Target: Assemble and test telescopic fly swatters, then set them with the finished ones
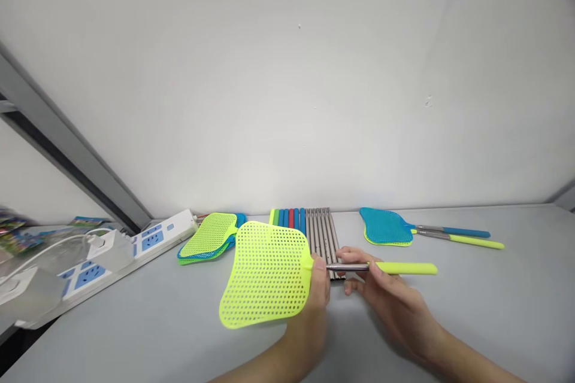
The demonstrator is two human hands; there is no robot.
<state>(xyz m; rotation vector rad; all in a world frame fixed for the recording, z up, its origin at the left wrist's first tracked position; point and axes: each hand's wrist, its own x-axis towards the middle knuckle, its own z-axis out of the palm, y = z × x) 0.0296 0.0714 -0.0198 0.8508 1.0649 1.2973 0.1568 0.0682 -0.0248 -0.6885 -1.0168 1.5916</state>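
A yellow fly swatter (pixel 268 275) is held level above the table, its perforated head to the left and its yellow grip to the right. My left hand (pixel 317 293) pinches the neck where the head meets the metal rod. Around the rod and the start of the grip, my right hand (pixel 390 293) is closed, thumb on top and some fingers loose. Behind my hands lies a row of metal rods (pixel 321 236), partly hidden, beside several coloured handles (pixel 287 217) in yellow, green, blue and red.
Loose swatter heads (pixel 209 234) in yellow, blue and green are stacked at the left. On the right lie a blue swatter (pixel 386 226) and a yellow-handled swatter (pixel 476 242), overlapping. A white power strip (pixel 173 230) with plugged-in adapters runs along the left. A white wall (pixel 305 102) rises behind the table.
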